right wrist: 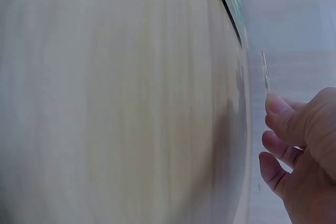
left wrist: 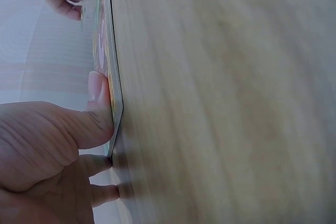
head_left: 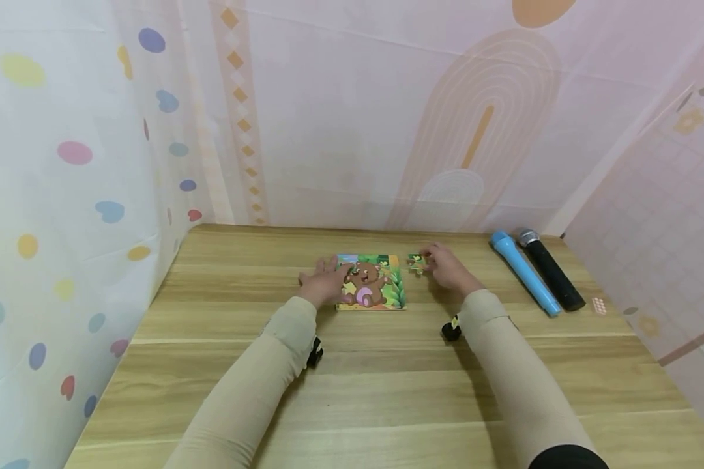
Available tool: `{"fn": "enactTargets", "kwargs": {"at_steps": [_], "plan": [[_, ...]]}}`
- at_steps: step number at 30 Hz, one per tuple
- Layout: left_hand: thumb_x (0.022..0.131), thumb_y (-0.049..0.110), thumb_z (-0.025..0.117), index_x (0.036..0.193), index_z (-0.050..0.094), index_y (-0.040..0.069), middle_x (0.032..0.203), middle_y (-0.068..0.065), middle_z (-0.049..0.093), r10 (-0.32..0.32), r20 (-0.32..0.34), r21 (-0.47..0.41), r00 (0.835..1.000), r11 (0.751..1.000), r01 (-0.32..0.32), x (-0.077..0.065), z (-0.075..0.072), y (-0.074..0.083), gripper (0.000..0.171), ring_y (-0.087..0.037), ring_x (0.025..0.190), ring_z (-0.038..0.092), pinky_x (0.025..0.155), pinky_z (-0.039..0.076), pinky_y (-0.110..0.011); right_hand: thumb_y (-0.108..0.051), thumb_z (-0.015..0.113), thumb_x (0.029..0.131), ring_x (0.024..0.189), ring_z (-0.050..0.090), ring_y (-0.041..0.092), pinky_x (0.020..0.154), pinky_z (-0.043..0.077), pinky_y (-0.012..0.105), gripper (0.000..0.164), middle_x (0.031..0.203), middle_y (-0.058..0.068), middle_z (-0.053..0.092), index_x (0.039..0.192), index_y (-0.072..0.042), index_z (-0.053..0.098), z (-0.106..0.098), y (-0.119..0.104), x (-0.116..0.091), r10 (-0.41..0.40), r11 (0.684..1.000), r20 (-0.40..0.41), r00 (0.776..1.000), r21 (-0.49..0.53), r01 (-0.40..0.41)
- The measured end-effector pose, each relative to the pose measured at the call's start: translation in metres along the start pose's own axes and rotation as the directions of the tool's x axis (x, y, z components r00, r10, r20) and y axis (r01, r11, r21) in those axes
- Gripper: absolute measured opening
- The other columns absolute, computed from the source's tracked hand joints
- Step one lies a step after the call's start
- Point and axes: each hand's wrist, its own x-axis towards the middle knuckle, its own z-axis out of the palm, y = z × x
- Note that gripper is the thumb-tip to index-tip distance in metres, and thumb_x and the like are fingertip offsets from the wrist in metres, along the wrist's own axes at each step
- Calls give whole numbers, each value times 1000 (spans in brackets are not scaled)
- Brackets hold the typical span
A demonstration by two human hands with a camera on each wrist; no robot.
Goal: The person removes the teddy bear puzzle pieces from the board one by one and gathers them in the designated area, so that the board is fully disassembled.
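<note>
One puzzle piece (head_left: 415,262) juts left toward the bear puzzle (head_left: 377,286), nearly level.

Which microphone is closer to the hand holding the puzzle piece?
The blue microphone. It lies on the side nearer the right hand, which pinches the puzzle piece; the black microphone with the silvery head lies farther off.
</note>
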Motion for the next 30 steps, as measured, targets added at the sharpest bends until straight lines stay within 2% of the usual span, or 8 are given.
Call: {"fn": "enactTargets", "kwargs": {"at_steps": [11, 17, 23, 30], "plan": [[96, 38, 69, 164, 20, 22, 170, -14, -1, -1, -12, -1, 1000, 1000, 1, 0, 0, 0, 86, -44, 154, -2, 110, 13, -79, 8, 51, 101, 127, 51, 48, 106, 44, 56, 38, 138, 28, 49, 139, 10, 49, -20, 30, -18, 52, 999, -30, 998, 5, -51], [96, 35, 68, 164, 19, 23, 170, -13, -3, -8, -2, -11, 1000, 1000, 8, 1, 2, -1, 86, -42, 154, -6, 110, 10, -79, 8, 50, 101, 124, 52, 48, 102, 46, 56, 37, 139, 29, 47, 138, 10, 49, -28, 47, -26, 53, 999, -40, 998, 16, -52], [96, 35, 68, 164, 18, 23, 170, -13, -3, 0, -5, -16, 1000, 1000, 0, 2, 4, -3, 86, -42, 154, -7, 110, 10, -79, 8, 52, 100, 120, 53, 50, 101, 45, 59, 34, 133, 32, 50, 134, 13, 51, -32, 57, -30, 34, 999, -69, 997, -5, -35], [95, 37, 69, 164, 20, 22, 170, -13, -2, 4, -13, -9, 1000, 1000, -4, 2, 4, -2, 86, -43, 154, -5, 109, 12, -80, 5, 51, 102, 120, 52, 51, 102, 43, 60, 32, 131, 31, 50, 133, 12, 51, -36, 67, -39, 69, 997, -95, 993, -14, -71]]}}
